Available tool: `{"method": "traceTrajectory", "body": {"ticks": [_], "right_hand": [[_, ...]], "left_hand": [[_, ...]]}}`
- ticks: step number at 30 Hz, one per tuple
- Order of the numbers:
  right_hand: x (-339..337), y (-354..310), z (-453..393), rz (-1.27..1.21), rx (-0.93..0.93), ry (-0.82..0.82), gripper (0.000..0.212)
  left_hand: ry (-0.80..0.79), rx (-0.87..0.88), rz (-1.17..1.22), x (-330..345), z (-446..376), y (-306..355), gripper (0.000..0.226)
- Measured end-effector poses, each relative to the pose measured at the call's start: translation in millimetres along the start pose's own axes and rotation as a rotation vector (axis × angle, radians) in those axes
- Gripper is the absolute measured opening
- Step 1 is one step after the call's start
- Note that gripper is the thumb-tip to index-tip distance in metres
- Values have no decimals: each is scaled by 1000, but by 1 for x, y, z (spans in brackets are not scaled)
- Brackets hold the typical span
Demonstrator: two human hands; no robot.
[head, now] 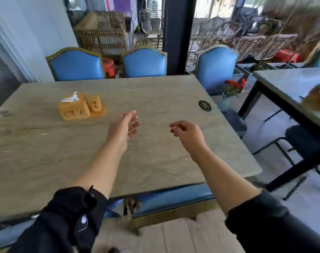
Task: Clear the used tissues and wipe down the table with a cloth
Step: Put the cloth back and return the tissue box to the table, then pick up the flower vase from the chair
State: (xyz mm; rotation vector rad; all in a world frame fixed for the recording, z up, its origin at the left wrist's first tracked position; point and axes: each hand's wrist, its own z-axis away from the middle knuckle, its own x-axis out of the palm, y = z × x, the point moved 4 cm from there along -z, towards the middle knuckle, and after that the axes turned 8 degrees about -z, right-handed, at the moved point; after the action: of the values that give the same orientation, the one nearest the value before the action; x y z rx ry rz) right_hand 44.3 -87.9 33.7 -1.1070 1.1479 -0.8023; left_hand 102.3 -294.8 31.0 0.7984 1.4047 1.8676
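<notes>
Table [155, 99] beneath both empty hands: left [126, 125], right [184, 132].

The counter [155, 99] at the frame's centre looks like matt, veined stone in grey-green. The tissue box [78, 109] at centre left is glossy yellow wood with white paper sticking out. The chairs [144, 63] along the top have smooth blue padding. Black cloth sleeves [68, 216] fill the bottom corners.

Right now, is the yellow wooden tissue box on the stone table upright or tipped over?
Upright. The yellow wooden tissue box sits flat on the stone table, and a white tissue sticks up out of its top.
</notes>
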Motion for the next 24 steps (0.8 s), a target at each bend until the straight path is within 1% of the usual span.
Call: {"method": "traceTrajectory", "body": {"ticks": [3,6,12,17,20,24], "right_hand": [[-63,16,18,14,-9,39,21],[-114,37,27,-5,-3,96,20],[-191,80,11,-14,36,141,21],[-246,111,-43,-9,28,132,20],[-274,124,-92,-16,30,116,18],[-304,134,-166,18,48,87,17]], "left_hand": [[-64,-7,36,59,26,-9,20],[-123,-15,18,116,44,-15,24],[-234,-18,-61,220,44,-34,24],[-270,-37,-74,305,8,-48,25],[-289,-70,-82,355,-23,-57,26],[-269,-123,-101,416,-69,-71,27]]}}
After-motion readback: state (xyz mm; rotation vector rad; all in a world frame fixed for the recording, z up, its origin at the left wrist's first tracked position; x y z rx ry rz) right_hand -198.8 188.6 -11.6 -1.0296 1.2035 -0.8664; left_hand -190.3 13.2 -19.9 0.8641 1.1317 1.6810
